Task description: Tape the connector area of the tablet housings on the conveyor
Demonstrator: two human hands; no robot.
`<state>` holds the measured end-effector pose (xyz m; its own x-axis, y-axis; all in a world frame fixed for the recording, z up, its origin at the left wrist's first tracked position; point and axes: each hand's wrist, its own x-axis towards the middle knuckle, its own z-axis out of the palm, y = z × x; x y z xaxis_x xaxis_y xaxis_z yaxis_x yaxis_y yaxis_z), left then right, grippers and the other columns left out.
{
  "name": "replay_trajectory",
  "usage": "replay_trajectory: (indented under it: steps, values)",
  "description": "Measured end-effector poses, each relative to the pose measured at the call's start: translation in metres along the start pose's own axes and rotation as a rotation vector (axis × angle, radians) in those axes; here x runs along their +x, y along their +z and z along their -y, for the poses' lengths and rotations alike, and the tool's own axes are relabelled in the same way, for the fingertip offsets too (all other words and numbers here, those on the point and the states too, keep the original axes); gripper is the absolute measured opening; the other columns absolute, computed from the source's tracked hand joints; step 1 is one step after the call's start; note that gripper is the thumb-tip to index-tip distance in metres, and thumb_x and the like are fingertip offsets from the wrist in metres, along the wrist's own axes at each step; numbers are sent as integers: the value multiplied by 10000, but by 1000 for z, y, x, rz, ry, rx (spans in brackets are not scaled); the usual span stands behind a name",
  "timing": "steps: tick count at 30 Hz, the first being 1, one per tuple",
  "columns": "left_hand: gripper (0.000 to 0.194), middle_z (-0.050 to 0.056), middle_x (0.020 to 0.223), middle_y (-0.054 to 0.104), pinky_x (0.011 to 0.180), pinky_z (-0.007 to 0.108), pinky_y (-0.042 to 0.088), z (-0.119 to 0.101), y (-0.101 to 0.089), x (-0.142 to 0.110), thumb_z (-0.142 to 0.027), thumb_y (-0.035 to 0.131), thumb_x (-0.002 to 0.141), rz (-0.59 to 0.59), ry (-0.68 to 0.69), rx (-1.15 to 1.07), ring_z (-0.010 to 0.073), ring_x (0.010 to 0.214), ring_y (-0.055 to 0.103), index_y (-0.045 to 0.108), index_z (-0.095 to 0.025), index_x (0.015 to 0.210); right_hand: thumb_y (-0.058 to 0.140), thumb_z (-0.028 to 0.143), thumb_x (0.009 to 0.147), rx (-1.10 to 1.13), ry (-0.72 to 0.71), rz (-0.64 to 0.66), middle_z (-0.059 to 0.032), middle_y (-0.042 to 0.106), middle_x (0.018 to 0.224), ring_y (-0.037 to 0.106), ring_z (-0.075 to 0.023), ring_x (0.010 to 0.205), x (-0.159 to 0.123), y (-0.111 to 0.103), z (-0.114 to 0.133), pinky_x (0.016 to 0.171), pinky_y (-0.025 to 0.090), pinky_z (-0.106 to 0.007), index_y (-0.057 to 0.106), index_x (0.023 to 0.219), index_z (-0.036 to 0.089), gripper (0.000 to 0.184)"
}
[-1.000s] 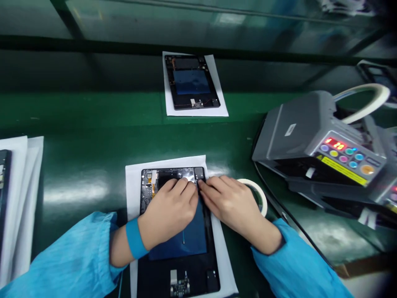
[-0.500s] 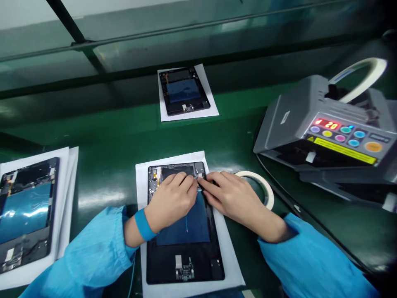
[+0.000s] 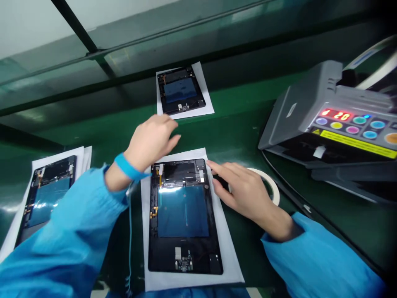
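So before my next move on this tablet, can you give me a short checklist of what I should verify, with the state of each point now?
Dark tablet lying flat on its white paper sheet: ok.
Left hand off the tablet and empty: ok.
Right hand off the tablet: cannot tell, its fingertips are right at the tablet's upper right edge.
Blue wrist strap on the left wrist: ok.
Strap's cord connected: cannot tell, its far end is out of view.
Tape dispenser display lit: ok, the red digits end in 20.
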<state>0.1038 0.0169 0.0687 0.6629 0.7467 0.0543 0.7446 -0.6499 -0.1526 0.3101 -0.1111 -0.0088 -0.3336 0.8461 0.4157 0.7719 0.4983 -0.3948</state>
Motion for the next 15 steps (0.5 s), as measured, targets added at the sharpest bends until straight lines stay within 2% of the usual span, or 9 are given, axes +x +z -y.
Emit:
replay_trajectory:
  steps: [4, 7, 11, 15]
  values:
    - [332, 141, 1137, 576, 812, 346, 474, 23, 36, 58, -277, 578, 864, 93, -61, 116, 273, 1058, 536, 575, -86, 1136, 459, 142, 871, -38, -62, 61, -42, 659, 846, 578, -171, 747, -1, 0, -2, 661, 442, -318, 629, 1062, 149, 256]
    - [259, 160, 1075, 597, 781, 349, 473, 30, 60, 82, -218, 483, 907, 171, -53, 151, 272, 1008, 568, 600, -71, 1085, 456, 127, 858, -60, -125, 119, -38, 661, 868, 590, -167, 750, -1, -3, -1, 626, 431, -310, 653, 1008, 174, 252]
    - [304, 179, 1039, 604, 751, 366, 470, 34, 71, 88, -99, 344, 918, 159, -33, 154, 273, 974, 588, 608, -67, 1065, 465, 134, 847, -99, -170, 177, -39, 656, 874, 584, -169, 746, 0, -6, -1, 614, 415, -308, 660, 1022, 186, 268]
    - [335, 193, 1038, 605, 715, 381, 471, 40, 78, 85, -65, 313, 899, 117, -27, 149, 298, 972, 587, 594, -59, 1082, 482, 134, 833, -124, -161, 198, -42, 651, 868, 567, -173, 737, 2, -3, -1, 632, 406, -314, 660, 1032, 183, 271]
